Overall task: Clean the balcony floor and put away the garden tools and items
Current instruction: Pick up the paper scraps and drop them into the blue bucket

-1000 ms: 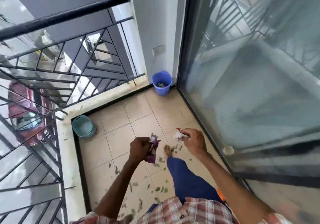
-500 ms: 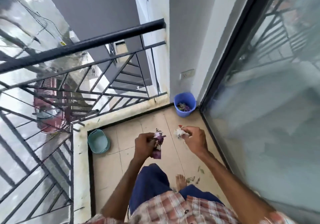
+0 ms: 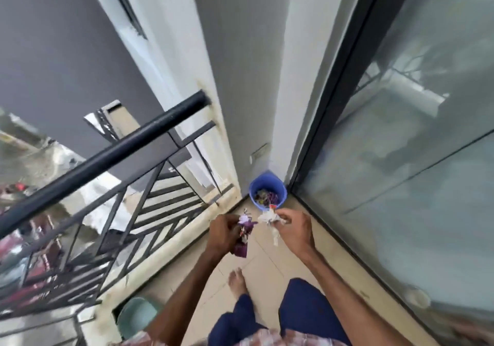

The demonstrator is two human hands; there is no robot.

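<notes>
A blue bucket point(image 3: 267, 182) stands on the tiled floor point(image 3: 270, 268) in the corner where the white wall point(image 3: 240, 78) meets the glass door point(image 3: 401, 158). Some trash point(image 3: 267, 197) lies inside the bucket, and part of it is purple.

The left hand point(image 3: 223, 234) is near the bucket, a little to its left and closer to the person. Its fingers are curled tight round a purple wrapper point(image 3: 242, 249), which sticks out above and below the fist.

The right hand point(image 3: 294, 232) is just in front of the bucket. Its thumb and fingers pinch a crumpled white paper point(image 3: 267, 217), and the top of the paper shows right at the bucket's near rim.

A bare foot point(image 3: 238, 284) is on the floor, farther back from the bucket than the hands. A green tub point(image 3: 139, 316) sits well apart from the bucket, far to its left, under the black railing point(image 3: 107, 155). A wall socket point(image 3: 259, 151) is on the wall above the bucket.
</notes>
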